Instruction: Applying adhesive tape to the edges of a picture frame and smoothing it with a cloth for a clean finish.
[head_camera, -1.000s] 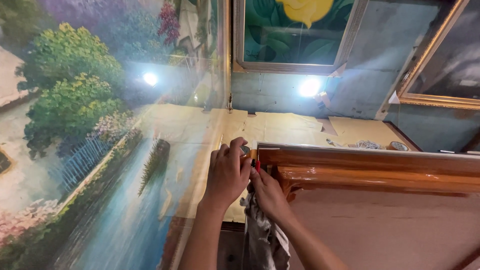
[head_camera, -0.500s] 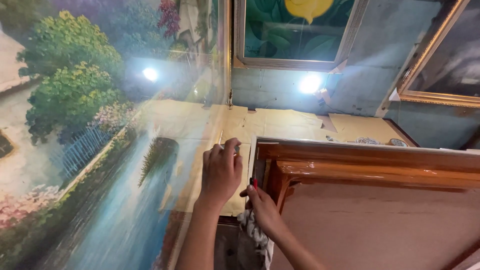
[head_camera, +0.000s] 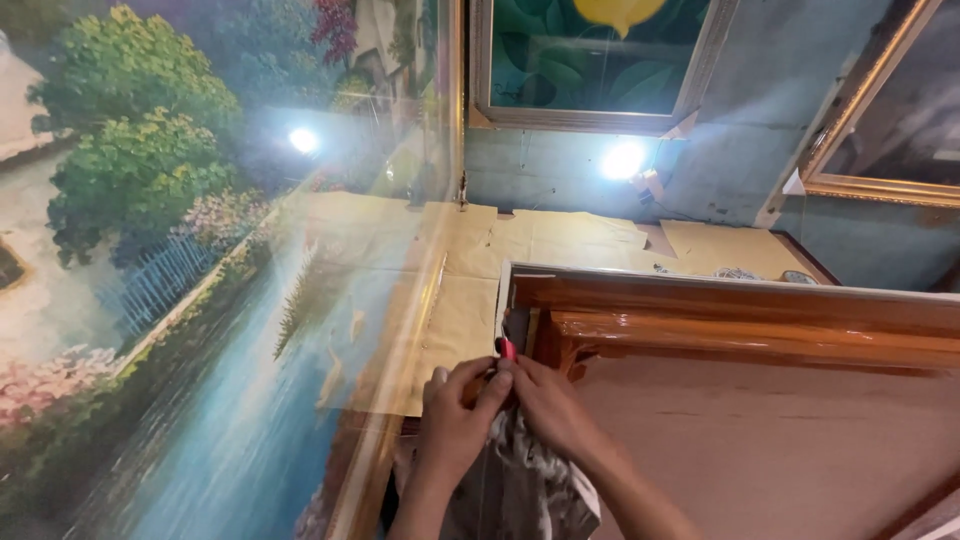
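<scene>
Glossy brown wooden frame (head_camera: 740, 330) lies flat across the right half of the view, its near-left corner at about 5 o'clock of centre. Left hand (head_camera: 455, 425) and right hand (head_camera: 545, 405) meet at that corner, fingertips touching one another. Both are pressed together around a small red tool (head_camera: 506, 348), whose tip shows just above the fingers, against the frame's left edge; which hand actually pinches it cannot be told. A patterned grey-white cloth (head_camera: 525, 485) hangs below the hands at 6 o'clock. Tan paper sheets (head_camera: 560, 240) cover the surface beyond the frame at 12 o'clock. A large glazed landscape painting (head_camera: 170, 280) fills 9 o'clock, reflecting a lamp. A silver-framed picture (head_camera: 590, 60) leans on the wall at 12 o'clock
</scene>
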